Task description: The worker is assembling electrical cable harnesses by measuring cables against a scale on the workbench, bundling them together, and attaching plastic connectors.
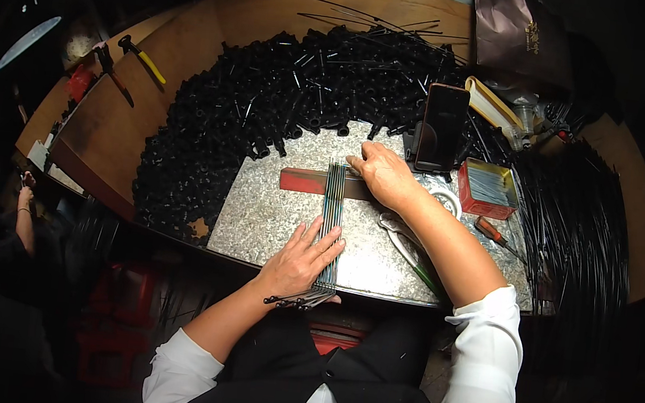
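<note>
A row of thin metal rods (333,203) lies side by side across a reddish bar (303,180) on a speckled grey stone slab (266,211). My left hand (301,261) lies flat on the near ends of the rods, fingers spread. My right hand (384,174) presses on the bar just right of the rods, fingers pointing left. The rods' near ends stick out past the slab's front edge, below my left hand.
A large heap of small black tubes (270,100) curves around the slab's left and back. A dark phone (442,128) stands upright behind my right hand. A red box (488,188), scissors (405,243), a screwdriver (494,233), and bundles of black rods (575,222) lie to the right. Another person's arm (24,207) shows at far left.
</note>
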A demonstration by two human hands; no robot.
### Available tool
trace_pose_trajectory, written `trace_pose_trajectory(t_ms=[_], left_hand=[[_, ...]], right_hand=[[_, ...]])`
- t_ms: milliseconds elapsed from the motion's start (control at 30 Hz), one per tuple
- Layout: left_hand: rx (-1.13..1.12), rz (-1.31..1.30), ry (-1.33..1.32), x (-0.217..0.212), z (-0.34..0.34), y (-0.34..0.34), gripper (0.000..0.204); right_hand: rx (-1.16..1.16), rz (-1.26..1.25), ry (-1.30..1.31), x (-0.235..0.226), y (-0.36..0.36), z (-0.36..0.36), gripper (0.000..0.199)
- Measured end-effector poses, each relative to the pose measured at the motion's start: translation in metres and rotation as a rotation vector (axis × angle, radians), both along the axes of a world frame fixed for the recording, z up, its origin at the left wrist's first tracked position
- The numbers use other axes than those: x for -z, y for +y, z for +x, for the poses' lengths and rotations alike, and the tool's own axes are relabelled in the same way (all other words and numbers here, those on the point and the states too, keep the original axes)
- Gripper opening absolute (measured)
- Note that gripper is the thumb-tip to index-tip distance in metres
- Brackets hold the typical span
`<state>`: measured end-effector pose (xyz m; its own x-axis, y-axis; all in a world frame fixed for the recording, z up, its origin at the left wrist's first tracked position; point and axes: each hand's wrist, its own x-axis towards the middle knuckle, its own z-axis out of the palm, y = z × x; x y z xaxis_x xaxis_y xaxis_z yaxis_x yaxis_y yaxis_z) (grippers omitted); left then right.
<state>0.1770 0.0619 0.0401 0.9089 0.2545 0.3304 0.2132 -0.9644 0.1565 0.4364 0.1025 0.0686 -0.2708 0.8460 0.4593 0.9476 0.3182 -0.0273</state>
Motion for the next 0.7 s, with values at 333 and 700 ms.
trace_pose_trajectory(t_ms=[333,700], left_hand=[[0.007,0.01,-0.019,0.0004,-0.0005,0.0015,0.09],[0.005,0.008,-0.01,-0.0007,0.0014,-0.0007,0.089]], right_hand=[[0.017,-0.028,-0.004,0.0007,0.0003,-0.0009,0.034],[0.03,-0.048,-0.016,0.0003,-0.0024,-0.0011,0.036]])
